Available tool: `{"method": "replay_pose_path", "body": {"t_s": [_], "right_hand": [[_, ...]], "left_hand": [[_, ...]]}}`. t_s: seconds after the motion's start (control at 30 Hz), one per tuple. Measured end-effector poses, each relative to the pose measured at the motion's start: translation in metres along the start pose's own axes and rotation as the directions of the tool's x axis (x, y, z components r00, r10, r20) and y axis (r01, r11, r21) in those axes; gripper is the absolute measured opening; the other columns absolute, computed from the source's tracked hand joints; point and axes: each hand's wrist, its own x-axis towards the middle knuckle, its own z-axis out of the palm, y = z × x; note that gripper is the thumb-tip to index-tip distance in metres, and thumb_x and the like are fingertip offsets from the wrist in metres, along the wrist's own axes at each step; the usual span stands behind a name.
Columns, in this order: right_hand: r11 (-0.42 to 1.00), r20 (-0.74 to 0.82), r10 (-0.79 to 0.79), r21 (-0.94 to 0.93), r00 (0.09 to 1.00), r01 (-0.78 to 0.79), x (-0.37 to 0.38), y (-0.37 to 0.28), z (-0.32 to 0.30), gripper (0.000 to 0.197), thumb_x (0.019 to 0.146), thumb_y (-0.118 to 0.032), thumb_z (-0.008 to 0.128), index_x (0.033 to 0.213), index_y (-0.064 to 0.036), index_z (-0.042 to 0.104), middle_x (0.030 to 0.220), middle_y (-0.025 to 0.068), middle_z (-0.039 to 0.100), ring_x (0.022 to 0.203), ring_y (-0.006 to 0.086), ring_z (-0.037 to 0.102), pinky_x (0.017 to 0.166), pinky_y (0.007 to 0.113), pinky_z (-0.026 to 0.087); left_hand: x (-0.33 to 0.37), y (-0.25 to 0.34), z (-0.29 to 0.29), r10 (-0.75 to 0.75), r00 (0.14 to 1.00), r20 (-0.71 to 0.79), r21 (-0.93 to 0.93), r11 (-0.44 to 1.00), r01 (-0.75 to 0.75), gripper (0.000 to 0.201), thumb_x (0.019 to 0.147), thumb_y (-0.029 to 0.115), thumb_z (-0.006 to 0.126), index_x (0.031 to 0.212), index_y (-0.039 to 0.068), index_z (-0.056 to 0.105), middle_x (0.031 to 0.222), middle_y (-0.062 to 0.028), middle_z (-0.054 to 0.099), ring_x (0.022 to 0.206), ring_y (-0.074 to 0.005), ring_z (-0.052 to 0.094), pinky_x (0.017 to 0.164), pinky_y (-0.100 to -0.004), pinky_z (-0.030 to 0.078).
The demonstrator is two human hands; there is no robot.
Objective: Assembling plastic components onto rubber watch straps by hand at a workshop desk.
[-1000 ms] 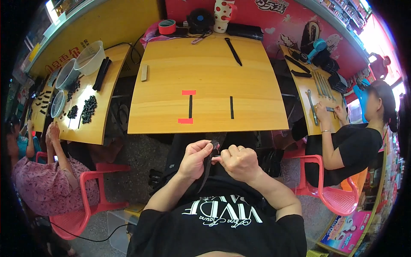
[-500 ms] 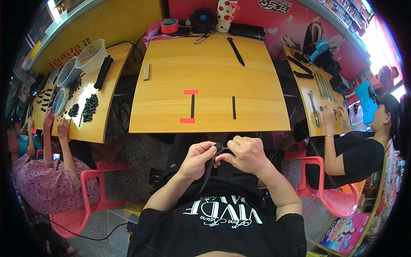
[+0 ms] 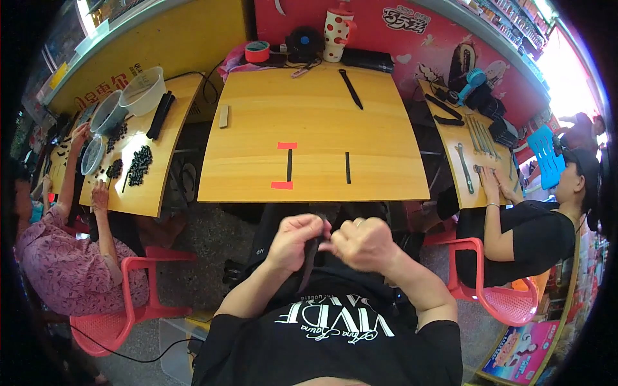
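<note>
Below the table's near edge, over my lap, my left hand [image 3: 293, 243] pinches a dark flat strap [image 3: 308, 269] between thumb and fingers. The strap's lower end hangs down in front of my black shirt. My right hand [image 3: 365, 244] is closed just to the right of it, knuckles up, a small gap from the left fingertips. Whatever the right fingers hold is hidden or too small to name. On the wooden table [image 3: 257, 116] ahead, a black strip [image 3: 290, 166] lies between two red tape pieces [image 3: 287, 146]; another black strip [image 3: 348, 168] lies to its right.
A dark strap [image 3: 351, 89], a small block [image 3: 223, 116], a dotted tumbler [image 3: 337, 35] and a fan [image 3: 305, 40] are farther back. Co-workers sit at side tables left and right, with plastic tubs [image 3: 143, 92], black pieces [image 3: 140, 165] and metal-coloured strips [image 3: 483, 137].
My right hand has shifted slightly down and its fingers have turned. A thin metallic item seen at its fingertips earlier no longer shows. My left hand keeps its pinch on the strap.
</note>
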Motion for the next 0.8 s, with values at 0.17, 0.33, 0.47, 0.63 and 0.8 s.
{"method": "replay_pose_path", "body": {"t_s": [0.17,0.33,0.47,0.63,0.8], "right_hand": [[0.933,-0.029,-0.183,0.311,0.983,0.183,-0.012,-0.035,-0.022,0.044,0.079,-0.038,0.071,0.056,-0.0153,0.042,0.055,0.0004,0.04,0.043,0.0151,0.045,0.038,0.029,0.033],[0.813,-0.009,-0.12,0.573,0.993,0.103,-0.026,-0.032,-0.056,0.041,0.081,-0.038,0.071,0.06,-0.0119,0.048,0.056,0.0036,0.041,0.046,0.0197,0.048,0.04,0.034,0.032],[0.67,-0.029,-0.118,0.735,0.993,0.102,-0.02,-0.014,-0.088,0.042,0.087,-0.035,0.067,0.061,-0.0092,0.046,0.055,0.0054,0.037,0.046,0.0239,0.047,0.042,0.038,0.032],[0.715,-0.086,0.191,0.695,0.978,-0.078,0.003,0.024,-0.095,0.047,0.094,-0.04,0.058,0.063,-0.0064,0.052,0.053,0.0051,0.049,0.043,0.019,0.051,0.043,0.031,0.038],[0.681,0.095,0.475,0.59,0.875,-0.434,0.083,0.105,-0.069,0.033,0.097,-0.022,0.057,0.072,0.0005,0.055,0.056,0.0064,0.044,0.052,0.0084,0.046,0.048,0.027,0.037]], "left_hand": [[0.02,0.05,-0.04,0.146,0.925,-0.351,-0.238,0.942,-0.239,0.029,0.098,0.03,0.054,0.1,0.0,0.057,0.077,-0.0061,0.057,0.061,-0.0153,0.056,0.057,-0.0295,0.051],[0.024,0.137,-0.145,0.352,0.837,-0.418,-0.343,0.792,-0.504,0.034,0.1,0.038,0.048,0.098,0.005,0.057,0.077,0.0,0.055,0.062,-0.0133,0.053,0.059,-0.0278,0.049],[0.01,0.185,-0.211,0.407,0.736,-0.541,-0.447,0.603,-0.661,0.032,0.101,0.035,0.045,0.097,0.005,0.053,0.073,-0.001,0.053,0.061,-0.0139,0.053,0.055,-0.0294,0.051],[0.013,0.176,-0.242,0.351,0.933,-0.076,-0.621,0.716,-0.32,0.034,0.102,0.036,0.044,0.105,0.003,0.053,0.08,-0.0013,0.053,0.069,-0.0132,0.053,0.059,-0.0286,0.05],[0.032,0.122,-0.179,0.154,0.985,-0.076,-0.419,0.892,-0.171,0.037,0.1,0.042,0.048,0.106,0.006,0.054,0.082,-0.0011,0.054,0.065,-0.0128,0.05,0.052,-0.0244,0.046]]}}
